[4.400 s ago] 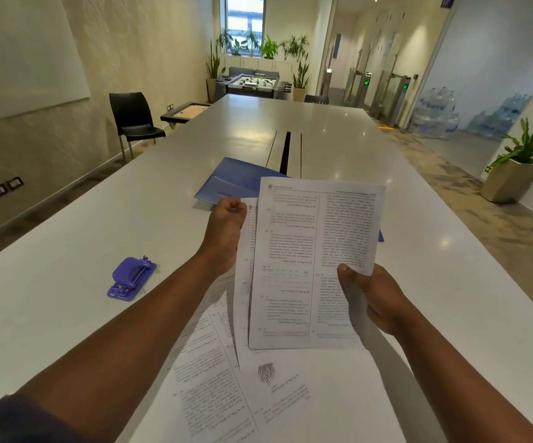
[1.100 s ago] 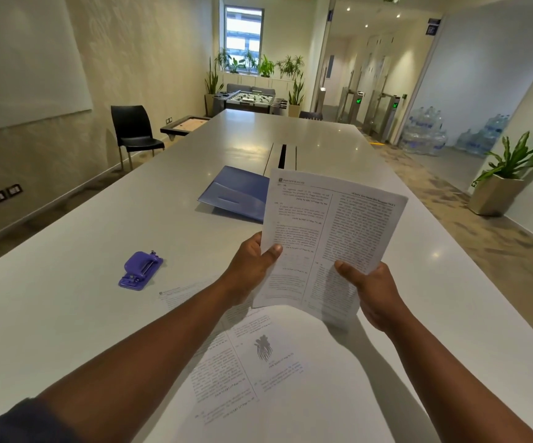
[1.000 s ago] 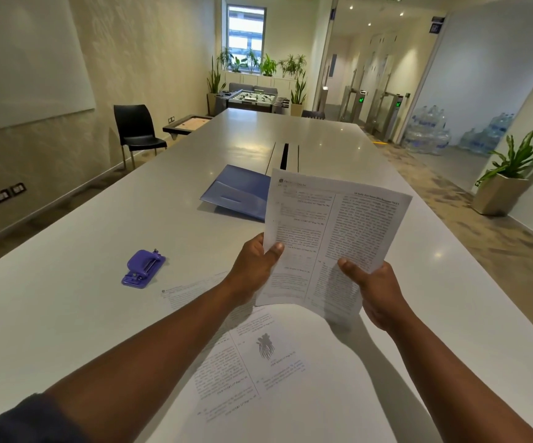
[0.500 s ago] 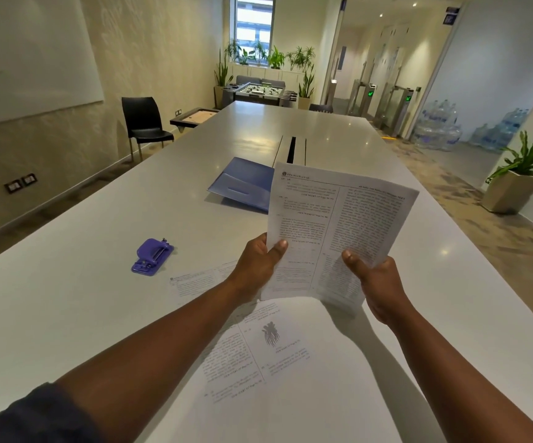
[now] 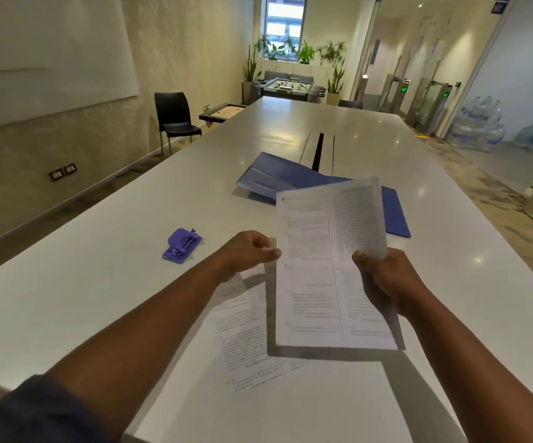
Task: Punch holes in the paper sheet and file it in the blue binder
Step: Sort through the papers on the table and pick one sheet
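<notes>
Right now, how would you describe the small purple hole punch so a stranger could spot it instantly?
Start at the long white table running down the room. On its left half, left of the person's left hand and apart from it, sits the small purple plastic hole punch. It is the only chunky item there; the papers and blue binder lie flat.

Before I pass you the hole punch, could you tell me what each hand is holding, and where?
The right hand grips the printed paper sheet at its right edge, about mid-height. The left hand, at the left edge, looks blurred; its hold cannot be told.

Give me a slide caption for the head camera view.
Right hand holds printed sheet above table.
</notes>
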Demonstrator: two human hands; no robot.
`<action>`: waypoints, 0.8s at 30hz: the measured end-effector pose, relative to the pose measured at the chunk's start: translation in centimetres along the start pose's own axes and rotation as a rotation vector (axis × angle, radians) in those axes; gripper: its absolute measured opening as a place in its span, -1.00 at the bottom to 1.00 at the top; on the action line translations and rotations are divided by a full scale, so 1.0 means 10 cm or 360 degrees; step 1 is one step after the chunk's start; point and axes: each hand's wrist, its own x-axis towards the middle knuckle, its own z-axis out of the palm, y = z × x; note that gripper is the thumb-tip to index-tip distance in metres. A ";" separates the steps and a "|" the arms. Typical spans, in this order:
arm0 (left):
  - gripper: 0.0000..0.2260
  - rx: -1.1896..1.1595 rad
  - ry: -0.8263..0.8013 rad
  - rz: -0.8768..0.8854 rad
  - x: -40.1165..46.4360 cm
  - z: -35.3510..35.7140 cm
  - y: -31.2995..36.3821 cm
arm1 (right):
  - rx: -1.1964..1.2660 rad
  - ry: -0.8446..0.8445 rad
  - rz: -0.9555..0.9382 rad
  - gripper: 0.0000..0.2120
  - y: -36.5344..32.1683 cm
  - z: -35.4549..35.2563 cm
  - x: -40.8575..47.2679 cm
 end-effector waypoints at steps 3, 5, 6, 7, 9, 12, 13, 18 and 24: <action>-0.51 0.0752 0.0078 -0.0193 0.06 -0.25 -0.20 | -0.0059 -0.0148 0.0102 -0.85 0.06 0.15 0.00; -0.50 0.1210 -0.0027 -0.0303 0.09 -0.38 -0.31 | -0.0102 -0.0236 0.0126 -0.85 0.11 0.24 0.01; -0.53 0.1386 -0.0083 -0.0337 0.09 -0.44 -0.36 | -0.0119 -0.0266 0.0127 -0.84 0.13 0.28 0.03; -0.55 0.1521 -0.0120 -0.0369 0.08 -0.49 -0.39 | -0.0135 -0.0290 0.0127 -0.82 0.16 0.32 0.04; -0.53 0.1632 -0.0149 -0.0438 0.09 -0.55 -0.44 | -0.0142 -0.0339 0.0137 -0.79 0.21 0.40 0.08; -0.44 0.1619 -0.0143 -0.0496 0.11 -0.60 -0.45 | -0.0149 -0.0384 0.0149 -0.76 0.27 0.48 0.13; -0.41 0.1608 -0.0145 -0.0514 0.11 -0.62 -0.45 | -0.0138 -0.0395 0.0154 -0.76 0.28 0.50 0.14; -0.38 0.1486 -0.0118 -0.0632 0.14 -0.65 -0.47 | -0.0127 -0.0462 0.0176 -0.73 0.33 0.57 0.18; -0.52 0.1137 0.0109 -0.0572 0.16 -0.63 -0.52 | -0.0179 -0.0446 0.0167 -0.77 0.39 0.53 0.22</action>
